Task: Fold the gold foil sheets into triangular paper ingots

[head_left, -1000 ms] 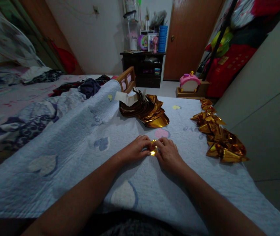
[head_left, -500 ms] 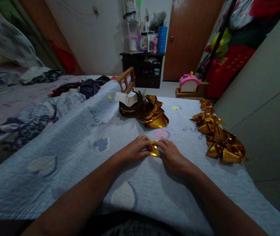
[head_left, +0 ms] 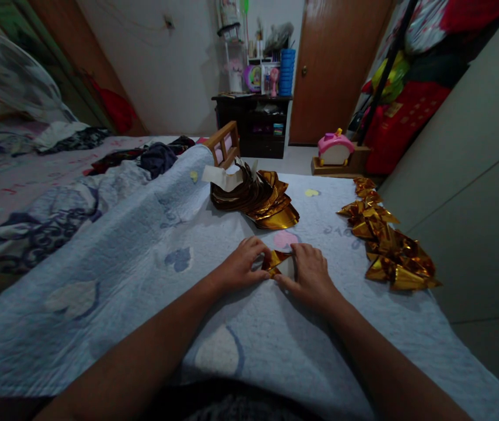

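A small folded piece of gold foil paper [head_left: 274, 262] lies between my two hands, low over the quilt. My left hand [head_left: 248, 263] pinches its left side, thumb below and fingers above. On the other side, my right hand [head_left: 308, 270] has its fingertips at the upper right corner and its thumb at the lower edge. Beyond my hands lies a fanned stack of gold foil sheets [head_left: 276, 202], with a pale sheet curling up at its left end. Off to the right, a heap of folded gold foil pieces [head_left: 390, 240] runs along the quilt's edge.
The light blue quilt [head_left: 144, 316] under my hands has heart patches. A wooden rail [head_left: 225, 143] stands behind the stack. Farther back are a dark cabinet [head_left: 253, 128], a pink toy [head_left: 335, 149] on a box and a door [head_left: 332, 70]. A pale panel [head_left: 472, 175] borders the right side.
My right hand's fingers have spread away from its thumb and shifted slightly right. The foil piece between the hands has changed shape, its upper corner now stretching toward my right fingertips.
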`<state>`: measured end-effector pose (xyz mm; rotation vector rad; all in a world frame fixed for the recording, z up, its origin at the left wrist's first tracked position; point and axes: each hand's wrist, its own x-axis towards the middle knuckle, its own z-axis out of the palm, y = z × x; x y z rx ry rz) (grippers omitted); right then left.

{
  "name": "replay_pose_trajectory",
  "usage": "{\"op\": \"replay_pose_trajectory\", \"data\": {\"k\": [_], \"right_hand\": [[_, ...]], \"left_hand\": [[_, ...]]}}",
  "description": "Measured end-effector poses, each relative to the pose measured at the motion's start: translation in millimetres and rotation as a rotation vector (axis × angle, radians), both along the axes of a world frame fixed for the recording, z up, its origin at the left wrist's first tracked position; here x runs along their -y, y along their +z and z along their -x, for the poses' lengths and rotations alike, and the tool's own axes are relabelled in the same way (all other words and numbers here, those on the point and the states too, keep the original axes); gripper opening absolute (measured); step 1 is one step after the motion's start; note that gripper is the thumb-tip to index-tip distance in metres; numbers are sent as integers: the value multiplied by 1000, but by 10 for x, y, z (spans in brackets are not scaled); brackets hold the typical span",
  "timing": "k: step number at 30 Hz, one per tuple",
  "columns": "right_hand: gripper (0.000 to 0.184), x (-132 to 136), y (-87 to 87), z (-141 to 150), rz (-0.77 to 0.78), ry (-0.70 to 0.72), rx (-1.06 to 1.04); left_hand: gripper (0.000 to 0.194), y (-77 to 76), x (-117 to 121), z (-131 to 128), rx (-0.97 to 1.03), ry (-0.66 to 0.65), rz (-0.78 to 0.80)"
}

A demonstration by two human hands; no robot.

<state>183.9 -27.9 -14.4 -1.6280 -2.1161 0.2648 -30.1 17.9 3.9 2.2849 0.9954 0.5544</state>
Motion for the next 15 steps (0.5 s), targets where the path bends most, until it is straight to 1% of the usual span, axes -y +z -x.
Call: {"op": "replay_pose_trajectory", "data": {"k": [2,3,4,6,9,15], "right_hand": [[51,6,11,9,8,12,25],[46,8,20,11,9,23,27],[43,8,28,14,8,32,25],[38,6,42,18,12,46,14],[34,-2,54,24,28,62,-7],[38,-10,72,37,58,157,-86]], "left_hand": [[39,-14,0,-22,29,25,-17],[42,-18,-1,-30,42,21,-16],[41,-20,-2,-37,51,7,-10],[32,-17,-5,-45,63,-30,9],[23,-8,-12,-55,86,-64,30],[21,-31,-52,-77,124,-97,85]]}}
